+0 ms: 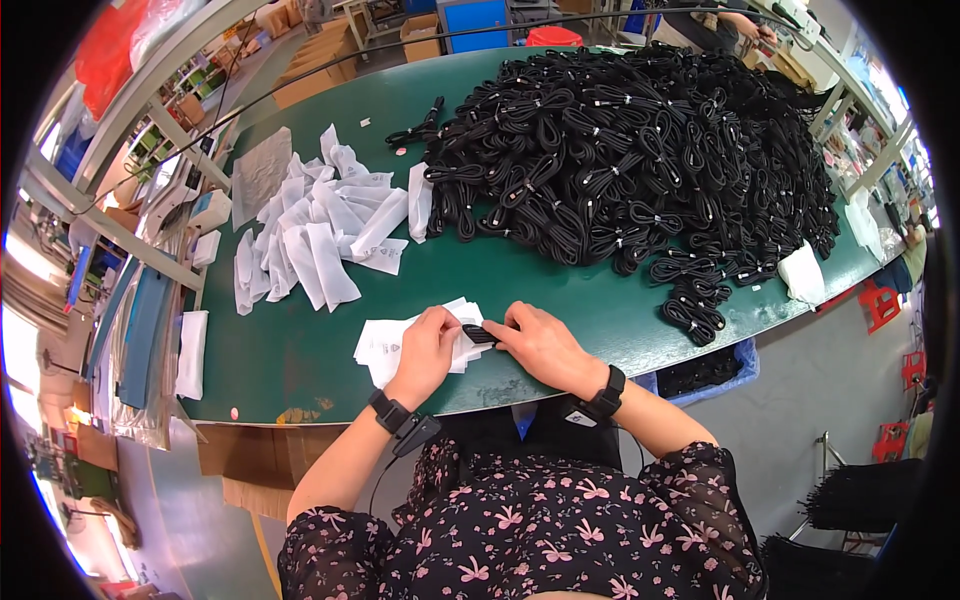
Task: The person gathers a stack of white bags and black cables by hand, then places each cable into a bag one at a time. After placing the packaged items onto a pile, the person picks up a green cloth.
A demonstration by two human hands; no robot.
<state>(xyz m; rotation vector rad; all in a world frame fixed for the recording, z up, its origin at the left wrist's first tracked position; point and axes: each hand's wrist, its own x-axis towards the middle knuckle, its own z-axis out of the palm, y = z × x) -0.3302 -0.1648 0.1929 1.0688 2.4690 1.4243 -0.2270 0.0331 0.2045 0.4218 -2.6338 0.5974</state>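
Observation:
At the near edge of the green table, my left hand [424, 352] is closed on a white paper-like bag [463, 313] above a small stack of flat white bags [378, 342]. My right hand [545, 343] pinches a coiled black cable [479, 334], whose left end is at the bag between both hands. How far the cable reaches into the bag is hard to make out. Beyond my left hand lies a loose heap of filled-looking white bags [325, 235]. A large mound of tied black cables [620, 160] covers the table's far right.
The green table [300, 365] curves around in front of me. A metal frame [110, 225] rises at the left. Below the right edge stands a blue-lined bin [745, 365] with black contents. A co-worker's hand [745, 25] shows at the far side, beyond the mound.

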